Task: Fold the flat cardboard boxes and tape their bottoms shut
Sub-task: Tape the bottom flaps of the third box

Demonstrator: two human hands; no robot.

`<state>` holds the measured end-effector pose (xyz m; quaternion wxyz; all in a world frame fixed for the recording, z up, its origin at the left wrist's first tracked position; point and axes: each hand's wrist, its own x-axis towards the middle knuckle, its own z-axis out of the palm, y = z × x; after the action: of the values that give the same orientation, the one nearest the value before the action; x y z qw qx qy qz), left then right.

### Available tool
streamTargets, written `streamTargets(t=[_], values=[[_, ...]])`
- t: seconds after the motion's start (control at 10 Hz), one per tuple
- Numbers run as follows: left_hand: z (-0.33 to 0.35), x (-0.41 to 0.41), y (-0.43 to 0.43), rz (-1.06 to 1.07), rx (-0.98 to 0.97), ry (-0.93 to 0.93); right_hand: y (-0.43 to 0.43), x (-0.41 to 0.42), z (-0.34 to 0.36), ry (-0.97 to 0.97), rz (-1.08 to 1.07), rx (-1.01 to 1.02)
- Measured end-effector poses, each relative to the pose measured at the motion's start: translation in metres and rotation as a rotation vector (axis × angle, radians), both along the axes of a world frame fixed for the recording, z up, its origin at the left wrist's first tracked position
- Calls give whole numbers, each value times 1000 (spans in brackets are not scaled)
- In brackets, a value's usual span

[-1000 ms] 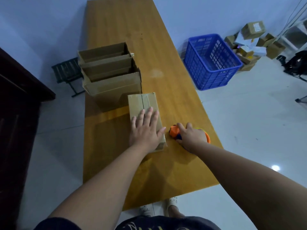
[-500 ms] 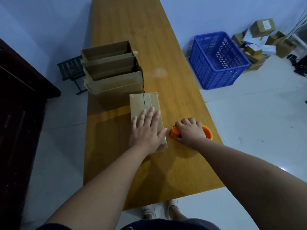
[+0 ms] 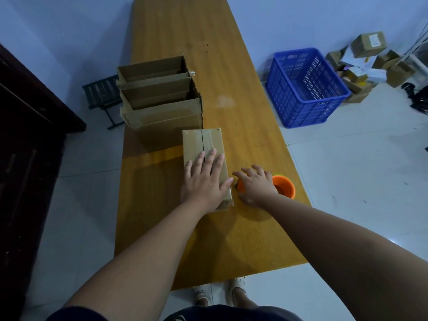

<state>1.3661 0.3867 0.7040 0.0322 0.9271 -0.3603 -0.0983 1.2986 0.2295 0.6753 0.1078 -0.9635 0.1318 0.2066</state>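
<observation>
A small cardboard box (image 3: 208,140) lies on the wooden table (image 3: 185,31) with its folded flaps facing up and a seam down the middle. My left hand (image 3: 203,181) presses flat on its near half, fingers straight and spread. Just right of the box, my right hand (image 3: 257,184) covers an orange tape dispenser (image 3: 284,187), fingers curled over its top and thumb at its near side. The dispenser rests on the table, mostly hidden by the hand.
Three erected open boxes (image 3: 162,117) stand in a row behind the small box. A blue plastic crate (image 3: 305,89) sits on the floor to the right, with a pile of parcels (image 3: 368,42) beyond it. A dark cabinet (image 3: 23,135) and a black stool (image 3: 102,93) are on the left.
My right hand has settled further over the tape dispenser, with its fingers spread wider. My left hand stays flat on the box.
</observation>
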Motion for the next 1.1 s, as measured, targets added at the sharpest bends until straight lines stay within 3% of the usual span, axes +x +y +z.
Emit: streamTargets(t=[0.4,0.5,0.6,0.8,0.9,1.0,1.1], values=[[-2,0,1,8,-9,25,-6,-10,9,-104,66,87],[0,4,1,23,-51,129,3,-11,16,-403,-218,274],[5,11,3,61,-115,242,17,-11,32,-502,-398,487],[22,19,11,144,-341,457,42,-16,46,-548,-114,369],[21,16,14,177,-446,503,55,-17,48,-527,-258,342],[15,1,13,271,-460,337,75,-18,47,-462,-508,433],[13,-16,14,438,-484,255,84,-17,45,-440,-546,465]])
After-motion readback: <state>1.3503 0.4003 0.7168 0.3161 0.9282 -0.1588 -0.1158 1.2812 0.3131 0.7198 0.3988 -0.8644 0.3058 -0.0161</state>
